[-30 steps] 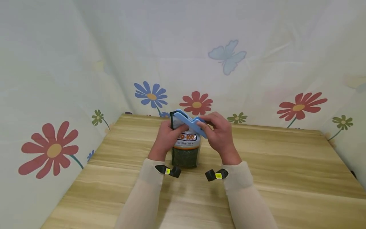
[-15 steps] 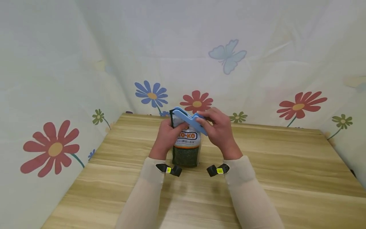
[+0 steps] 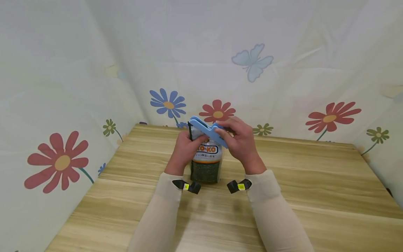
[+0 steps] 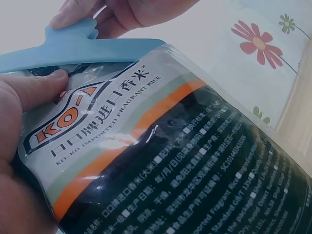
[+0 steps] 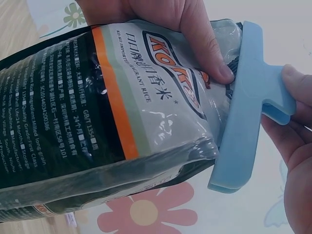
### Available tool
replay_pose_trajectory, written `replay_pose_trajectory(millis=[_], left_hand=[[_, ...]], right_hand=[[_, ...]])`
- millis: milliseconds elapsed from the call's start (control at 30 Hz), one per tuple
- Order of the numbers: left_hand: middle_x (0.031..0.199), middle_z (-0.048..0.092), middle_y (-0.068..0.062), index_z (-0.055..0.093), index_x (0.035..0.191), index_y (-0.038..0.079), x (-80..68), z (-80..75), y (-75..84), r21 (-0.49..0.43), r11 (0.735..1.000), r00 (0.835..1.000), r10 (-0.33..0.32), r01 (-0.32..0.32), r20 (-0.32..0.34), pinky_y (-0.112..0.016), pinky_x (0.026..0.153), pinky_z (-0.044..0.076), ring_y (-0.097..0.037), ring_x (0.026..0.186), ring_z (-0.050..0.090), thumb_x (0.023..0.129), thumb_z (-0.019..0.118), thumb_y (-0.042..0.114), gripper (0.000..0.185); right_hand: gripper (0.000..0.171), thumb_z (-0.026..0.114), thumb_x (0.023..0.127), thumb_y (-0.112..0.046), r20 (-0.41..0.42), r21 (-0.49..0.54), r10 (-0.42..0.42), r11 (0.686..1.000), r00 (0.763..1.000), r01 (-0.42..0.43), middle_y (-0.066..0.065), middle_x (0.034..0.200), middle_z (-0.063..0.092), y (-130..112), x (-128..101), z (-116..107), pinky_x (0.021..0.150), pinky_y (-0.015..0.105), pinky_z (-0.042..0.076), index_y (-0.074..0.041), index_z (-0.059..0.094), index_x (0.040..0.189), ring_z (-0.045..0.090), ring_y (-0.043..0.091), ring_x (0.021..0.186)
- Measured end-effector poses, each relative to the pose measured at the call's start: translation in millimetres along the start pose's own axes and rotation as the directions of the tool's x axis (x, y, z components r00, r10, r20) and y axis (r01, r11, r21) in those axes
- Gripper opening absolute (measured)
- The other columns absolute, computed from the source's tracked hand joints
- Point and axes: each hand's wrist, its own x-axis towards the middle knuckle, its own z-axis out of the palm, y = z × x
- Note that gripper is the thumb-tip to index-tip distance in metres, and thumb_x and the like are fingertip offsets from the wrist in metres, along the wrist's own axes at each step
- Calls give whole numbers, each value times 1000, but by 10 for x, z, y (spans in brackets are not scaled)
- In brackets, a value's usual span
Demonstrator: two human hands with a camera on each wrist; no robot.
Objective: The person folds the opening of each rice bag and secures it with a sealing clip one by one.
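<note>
A dark green and silver bag of rice (image 3: 205, 171), marked KO-KO, stands upright on the wooden table. My left hand (image 3: 185, 151) grips the bag's upper left side, its thumb (image 4: 41, 90) pressed on the front just under the top. Across the bag's top lies a light blue bag clip (image 3: 204, 129), slanting down to the right. My right hand (image 3: 240, 145) pinches the clip's handle tabs (image 5: 280, 92) between thumb and fingers. In the right wrist view the clip's long bar runs along the bag's top edge. The left fingers behind the bag are hidden.
The wooden table (image 3: 315, 175) extends to both sides of the bag. A pale cloth with printed flowers and a butterfly (image 3: 253, 63) hangs behind the table and along its left side. Black wrist cameras (image 3: 236, 186) sit at both cuffs.
The hands, clip and bag top have risen slightly in the head view. Both hands keep the same hold, and the clip stays across the bag's top.
</note>
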Motion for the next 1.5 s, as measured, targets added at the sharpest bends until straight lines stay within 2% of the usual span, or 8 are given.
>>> replay_pose_trajectory(millis=[400, 800, 1167, 1500], left_hand=[[92, 73, -19, 71, 103, 2, -2, -27, 11, 23, 1000, 999, -6, 5, 38, -37, 76, 57, -21, 82, 72, 89, 70, 29, 31], [93, 72, -18, 71, 105, 4, -2, -25, -10, 45, 998, 998, 52, -54, 37, -36, 75, 56, -19, 81, 70, 90, 70, 28, 28], [93, 73, -16, 71, 105, 5, -13, -25, -18, 45, 999, 999, 29, -31, 44, -36, 75, 56, -18, 82, 71, 90, 69, 31, 30], [95, 73, -17, 71, 106, 6, -15, -44, -17, 46, 999, 999, 15, -17, 44, -37, 77, 56, -20, 83, 70, 89, 71, 30, 29]], right_hand=[[25, 74, 83, -6, 9, 4, 5, 1000, 1000, -5, 9, 92, 68, -1, -7, -1, 76, 29, 58, -3, 71, 107, 66, 17, 82], [25, 74, 84, -6, 8, -1, -15, 1000, 1000, 15, 9, 90, 68, -44, 34, 10, 75, 24, 56, -3, 71, 109, 66, 16, 80], [29, 75, 83, -5, 18, 23, -2, 1000, 1000, 2, 9, 91, 66, -44, 11, 21, 77, 23, 56, -3, 70, 111, 66, 16, 82], [32, 73, 84, -3, 15, 69, 29, 997, 999, -30, 10, 98, 64, -18, -30, 60, 81, 31, 58, -3, 68, 115, 65, 16, 88]])
